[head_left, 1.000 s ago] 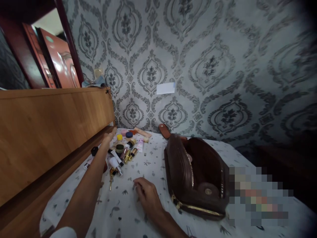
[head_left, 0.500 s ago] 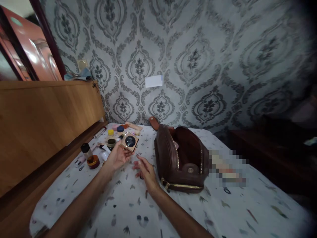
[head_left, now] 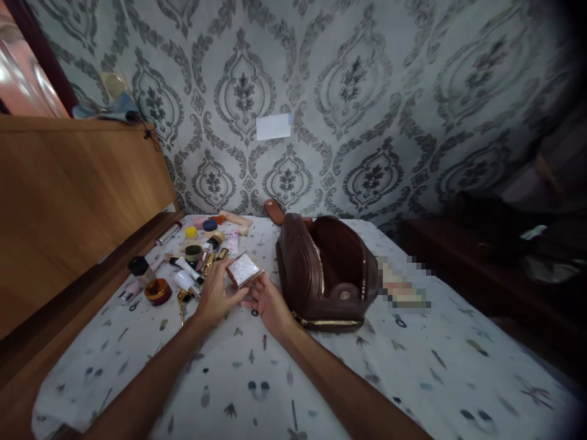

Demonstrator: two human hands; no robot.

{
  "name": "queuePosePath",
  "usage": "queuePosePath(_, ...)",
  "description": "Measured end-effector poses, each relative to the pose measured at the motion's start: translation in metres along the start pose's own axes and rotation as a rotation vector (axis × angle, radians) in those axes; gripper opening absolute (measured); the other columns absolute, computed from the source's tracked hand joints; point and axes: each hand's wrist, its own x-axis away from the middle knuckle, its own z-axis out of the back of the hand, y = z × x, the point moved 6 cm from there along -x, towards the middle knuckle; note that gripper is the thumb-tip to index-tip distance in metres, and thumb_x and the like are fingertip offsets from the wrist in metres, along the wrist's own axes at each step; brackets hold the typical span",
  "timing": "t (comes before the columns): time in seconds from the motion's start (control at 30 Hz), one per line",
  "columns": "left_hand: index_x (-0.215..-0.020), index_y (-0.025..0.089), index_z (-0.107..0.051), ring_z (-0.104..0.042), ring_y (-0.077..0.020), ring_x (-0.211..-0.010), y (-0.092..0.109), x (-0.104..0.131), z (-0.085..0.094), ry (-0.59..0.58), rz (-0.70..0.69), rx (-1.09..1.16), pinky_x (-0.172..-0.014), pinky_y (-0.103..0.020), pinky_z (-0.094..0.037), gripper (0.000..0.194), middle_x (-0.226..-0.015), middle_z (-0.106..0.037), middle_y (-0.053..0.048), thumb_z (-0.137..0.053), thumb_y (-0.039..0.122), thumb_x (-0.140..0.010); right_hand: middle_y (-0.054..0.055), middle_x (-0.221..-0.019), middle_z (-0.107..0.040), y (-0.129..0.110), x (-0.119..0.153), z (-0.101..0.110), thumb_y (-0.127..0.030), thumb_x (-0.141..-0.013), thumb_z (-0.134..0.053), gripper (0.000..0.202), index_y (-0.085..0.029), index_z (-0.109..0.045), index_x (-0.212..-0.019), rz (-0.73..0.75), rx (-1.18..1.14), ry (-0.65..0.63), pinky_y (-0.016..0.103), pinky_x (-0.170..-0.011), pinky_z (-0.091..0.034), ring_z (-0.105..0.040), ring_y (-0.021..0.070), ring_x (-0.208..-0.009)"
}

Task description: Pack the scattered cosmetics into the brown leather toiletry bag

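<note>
A square makeup compact with a glittery silver face is held up over the table between my hands. My left hand grips it from the left and below, thumb along the near side. At its right edge, my right hand pinches it with thumb and fingertips. Just right of my right hand stands a brown handbag, its gold zipper undone and its dark inside showing. Left of my left hand lie a small gold tool, a white tube and an amber jar.
More cosmetics lie at the back left, among them a dark-capped bottle, a yellow-lidded jar and a pink tube. A wooden panel borders the left side. Behind the patterned tablecloth rises a papered wall.
The compact has been turned from its gold face with a black disc to its glittery silver face. My right hand has come up to hold it too. The view has shifted.
</note>
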Motion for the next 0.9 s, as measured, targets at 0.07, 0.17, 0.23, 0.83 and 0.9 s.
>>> queuePosePath(0.07,-0.125,0.020,-0.051,-0.052,-0.0311,-0.116,0.007,0.002,-0.001,0.001,-0.131,-0.132,-0.100,-0.046,-0.040,0.058,-0.120,-0.058,-0.012,-0.072,0.027,-0.071,0.002,-0.098,-0.070,-0.001,0.000,0.001,-0.064,-0.070,-0.073,0.054,-0.024,-0.067,-0.104,0.003,-0.014,0.009,0.024,-0.060,-0.055,-0.065,0.0155,-0.080)
queuePosePath(0.17,-0.129,0.021,-0.046,-0.051,-0.0320,-0.117,0.009,0.004,-0.003,-0.005,-0.200,-0.191,-0.100,-0.046,-0.041,0.062,-0.123,-0.056,-0.013,-0.072,0.029,-0.074,0.000,-0.088,-0.070,-0.001,0.001,0.004,-0.056,-0.070,-0.078,0.045,-0.022,-0.066,-0.097,0.017,-0.021,0.042,0.024,-0.059,-0.055,-0.066,0.0145,-0.075)
queuePosePath(0.23,-0.131,0.021,-0.043,-0.051,-0.0326,-0.119,0.007,0.005,-0.005,-0.016,-0.200,-0.192,-0.100,-0.046,-0.041,0.064,-0.125,-0.054,-0.014,-0.072,0.031,-0.075,0.000,-0.086,-0.070,-0.001,0.001,0.006,-0.051,-0.068,-0.081,0.042,-0.021,-0.064,-0.093,0.016,-0.033,0.065,0.025,-0.059,-0.055,-0.066,0.0145,-0.073)
queuePosePath(0.83,-0.136,0.020,-0.036,-0.045,-0.0340,-0.130,-0.003,0.010,-0.010,-0.011,-0.075,-0.072,-0.104,-0.049,-0.040,0.072,-0.134,-0.049,-0.015,-0.072,0.030,-0.073,-0.002,-0.081,-0.069,-0.004,0.003,0.002,-0.047,-0.063,-0.085,0.042,-0.020,-0.064,-0.088,0.020,-0.078,0.076,0.021,-0.059,-0.050,-0.062,0.0114,-0.071)
queuePosePath(0.9,-0.135,0.021,-0.037,-0.045,-0.0339,-0.129,-0.003,0.009,-0.009,-0.007,-0.081,-0.078,-0.104,-0.049,-0.040,0.072,-0.135,-0.049,-0.015,-0.072,0.030,-0.073,-0.001,-0.081,-0.068,-0.004,0.003,0.002,-0.048,-0.064,-0.084,0.042,-0.020,-0.064,-0.088,0.029,-0.072,0.069,0.021,-0.058,-0.049,-0.062,0.0118,-0.071)
